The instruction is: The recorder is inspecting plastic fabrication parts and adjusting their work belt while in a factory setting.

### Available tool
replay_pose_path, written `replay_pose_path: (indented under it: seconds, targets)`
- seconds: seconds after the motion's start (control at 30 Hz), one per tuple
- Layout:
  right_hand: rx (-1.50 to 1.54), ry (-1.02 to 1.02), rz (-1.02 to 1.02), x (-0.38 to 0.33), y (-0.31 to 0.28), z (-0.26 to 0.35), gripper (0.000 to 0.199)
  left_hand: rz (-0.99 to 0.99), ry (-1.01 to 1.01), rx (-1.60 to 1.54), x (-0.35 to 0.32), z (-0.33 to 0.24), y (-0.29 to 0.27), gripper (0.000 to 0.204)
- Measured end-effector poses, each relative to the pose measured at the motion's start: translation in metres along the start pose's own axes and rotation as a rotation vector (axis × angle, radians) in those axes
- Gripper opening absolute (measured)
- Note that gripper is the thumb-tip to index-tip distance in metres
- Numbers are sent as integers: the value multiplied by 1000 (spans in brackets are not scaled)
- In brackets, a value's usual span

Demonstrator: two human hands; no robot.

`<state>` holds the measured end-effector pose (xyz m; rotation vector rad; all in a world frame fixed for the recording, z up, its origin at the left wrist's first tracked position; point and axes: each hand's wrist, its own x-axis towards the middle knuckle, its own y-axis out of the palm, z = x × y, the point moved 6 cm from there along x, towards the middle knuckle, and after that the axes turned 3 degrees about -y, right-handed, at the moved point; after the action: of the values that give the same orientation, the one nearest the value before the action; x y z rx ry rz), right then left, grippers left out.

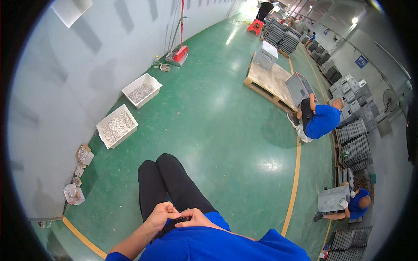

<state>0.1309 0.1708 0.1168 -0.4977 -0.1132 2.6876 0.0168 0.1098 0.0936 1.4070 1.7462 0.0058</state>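
Note:
My left hand (163, 215) and my right hand (196, 218) meet in front of my waist, fingertips close together. Both are closed in a pinch, and whatever they might hold is too small or hidden to make out. Just under them lies something black (173, 225), partly covered by my hands and blue shirt (204, 243). My legs in black trousers (178, 178) stretch out ahead of the hands.
Two white bins (102, 130) (127, 90) of small pale pieces stand along the left wall, near small boxes (75, 194), a broom and a dustpan (177, 56). Right, two people (322, 119) (360, 202) handle grey crates beside a wooden pallet (272, 85) and stacks.

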Motion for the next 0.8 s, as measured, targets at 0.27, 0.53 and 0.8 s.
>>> replay_pose_path:
  seconds: [0.27,0.53,0.8]
  targets:
    - [416,100,-52,-4,-4,-10,19,82,10,257,18,-15,7,30]
    - [227,74,138,5,-10,-15,16,60,18,340,18,-10,2,33]
    - [-90,18,122,11,-11,-5,14,-51,2,205,4,-2,-4,30]
